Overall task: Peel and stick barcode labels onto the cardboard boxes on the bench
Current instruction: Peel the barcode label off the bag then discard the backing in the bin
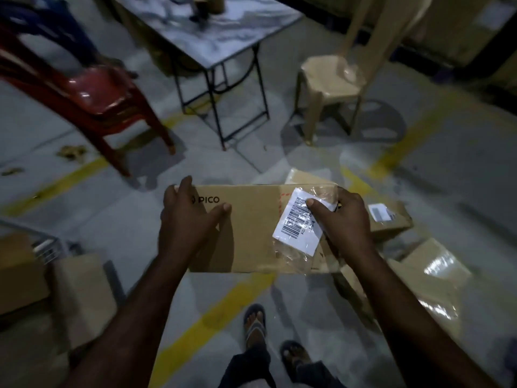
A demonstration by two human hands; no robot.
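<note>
A brown cardboard box (251,228) printed "PICO" is held up in front of me above the floor. My left hand (187,219) grips its left end, fingers over the top edge and thumb on the front face. My right hand (344,219) grips the right end, its thumb pressing a white barcode label (296,225) in a clear plastic sleeve against the box face. The label sits tilted on the right part of the face.
More cardboard boxes lie on the floor at right (391,219), lower right (428,278) and left (81,292). A red plastic chair (106,99), a folding marble-top table (212,37) and a beige plastic chair (335,79) stand ahead. Yellow floor lines (212,317) run underfoot, near my sandalled feet (254,323).
</note>
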